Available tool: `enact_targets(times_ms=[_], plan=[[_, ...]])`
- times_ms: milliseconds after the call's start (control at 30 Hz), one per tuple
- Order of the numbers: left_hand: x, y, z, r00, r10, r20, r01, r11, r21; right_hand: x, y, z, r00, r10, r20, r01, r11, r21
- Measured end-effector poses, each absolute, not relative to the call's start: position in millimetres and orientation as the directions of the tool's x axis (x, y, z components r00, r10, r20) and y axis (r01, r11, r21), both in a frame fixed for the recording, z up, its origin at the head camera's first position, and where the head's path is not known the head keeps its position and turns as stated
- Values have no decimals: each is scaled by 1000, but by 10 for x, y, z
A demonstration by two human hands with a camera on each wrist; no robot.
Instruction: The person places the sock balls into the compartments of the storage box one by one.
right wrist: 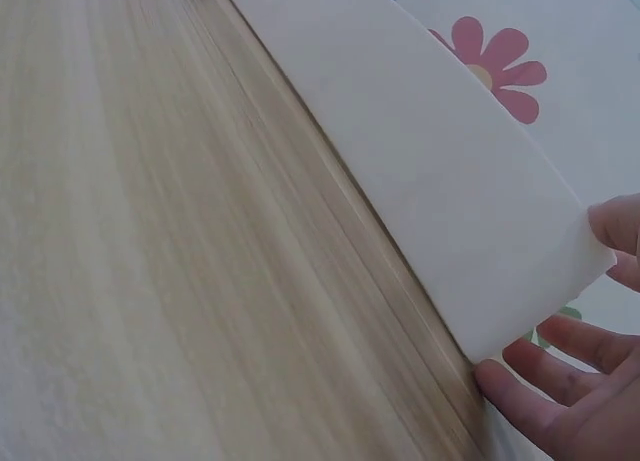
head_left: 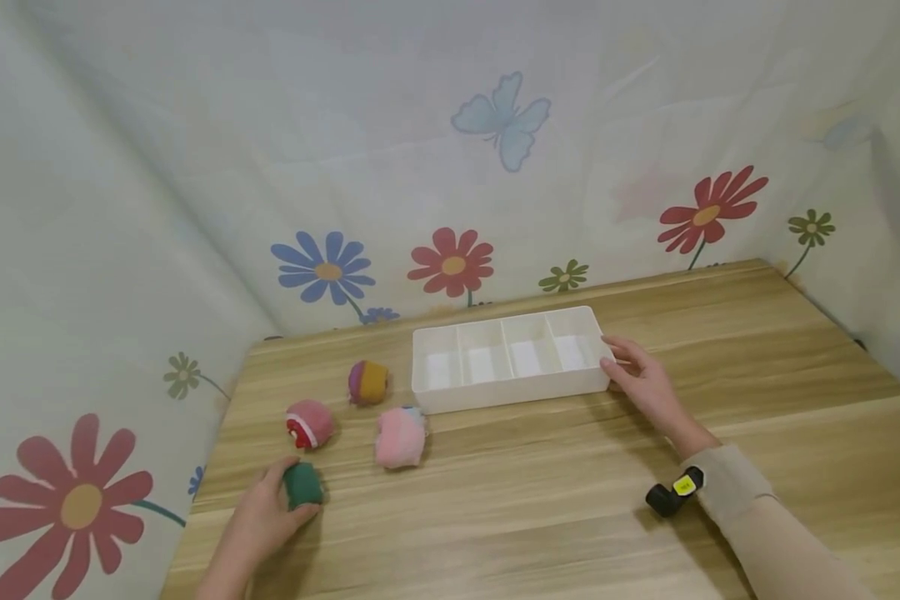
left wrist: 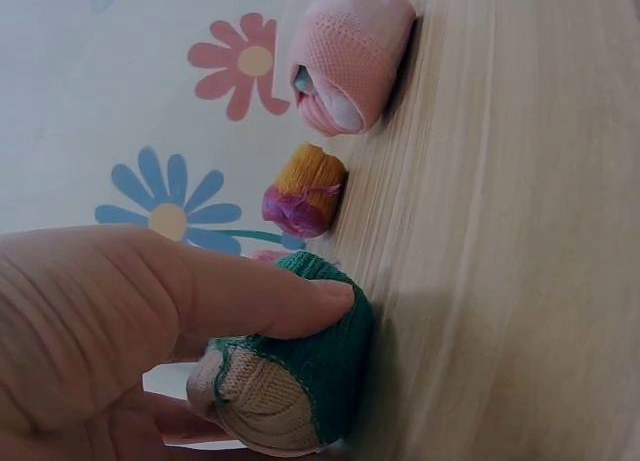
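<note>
On the near left of the table, my left hand (head_left: 262, 508) pinches a rolled-up pair of green socks (head_left: 303, 485) between thumb and fingers. In the left wrist view the bundle shows a beige knitted part (left wrist: 270, 401) beside the green. My right hand (head_left: 645, 387) holds the right end of a white box (head_left: 513, 390) with four compartments, thumb at the near corner and fingers along the end wall. In the right wrist view the box's long side (right wrist: 400, 171) faces me, fingertips right at its bottom edge.
Three more sock rolls lie left of the box: a yellow and purple one (head_left: 368, 382), a dark pink one with red (head_left: 310, 423), and a pale pink one (head_left: 401, 437) near the box's front left corner. A flowered cloth (head_left: 375, 167) hangs behind the wooden table (head_left: 510, 508).
</note>
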State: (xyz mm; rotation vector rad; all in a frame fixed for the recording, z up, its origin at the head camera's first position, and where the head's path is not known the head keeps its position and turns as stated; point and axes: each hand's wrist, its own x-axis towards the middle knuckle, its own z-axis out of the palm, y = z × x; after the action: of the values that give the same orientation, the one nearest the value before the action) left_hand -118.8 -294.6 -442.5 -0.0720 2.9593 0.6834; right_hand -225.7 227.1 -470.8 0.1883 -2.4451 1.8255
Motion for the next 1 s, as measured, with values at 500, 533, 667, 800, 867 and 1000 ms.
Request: enact_targets(times_ms=[500,533,667,800,867,1000], plan=[[-1180,-2887,-4392,-994,-60,-95,-100,857,506,-2226,2228,-4752,-996,12,86,-83,154,-985],[-1187,-2884,-4389,-994,-61,-86,-97,854,512,-2230,2225,-4751,-996,18,82,-78,148,-986],[-1231,-2865,-4365,-997,-59,-47,-75,842,534,-2241,2223,-4748,-996,31,79,-74,131,-989],[-1263,-2825,-4319,-999,-45,2,-37,837,547,-2251,2230,-4756,-997,29,77,-72,143,-987],[-1276,-2795,-4291,-999,-31,30,-9,832,554,-2249,2232,-4759,-997,26,77,-72,147,-987],[-1301,-2744,-4260,-997,-11,81,37,823,566,-2243,2224,-4753,-997,22,74,-70,145,-987]])
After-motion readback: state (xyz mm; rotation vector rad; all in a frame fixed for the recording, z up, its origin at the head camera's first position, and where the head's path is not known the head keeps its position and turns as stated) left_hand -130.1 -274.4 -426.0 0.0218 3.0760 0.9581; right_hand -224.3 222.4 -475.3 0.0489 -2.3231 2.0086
